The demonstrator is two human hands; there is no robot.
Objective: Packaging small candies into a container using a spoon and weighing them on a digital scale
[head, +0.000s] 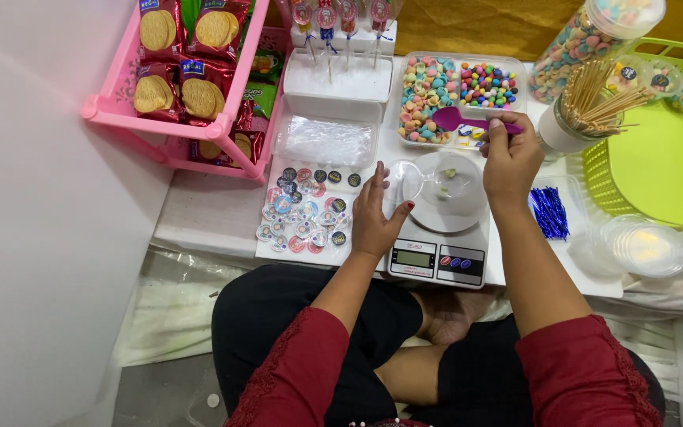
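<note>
My right hand [509, 160] grips a purple plastic spoon [456, 119], its bowl held over a clear tray of coloured candies [460, 88]. Just below the hand, a clear round cup [446, 190] with a few pale candy pieces sits on a white kitchen scale [436, 258]. My left hand [377, 212] rests with fingers spread on the cup's clear lid [405, 180] at the scale's left edge. Left of that hand lie several round stickers [303, 209] on the white table.
A pink rack [174, 111] holds red biscuit packs. Lollipops [341, 17] stand in a white holder. A cup of wooden skewers [590, 103], a tall candy jar [586, 43], a green basket [658, 150], blue twist ties [549, 212] and stacked clear cups [642, 247] are at right.
</note>
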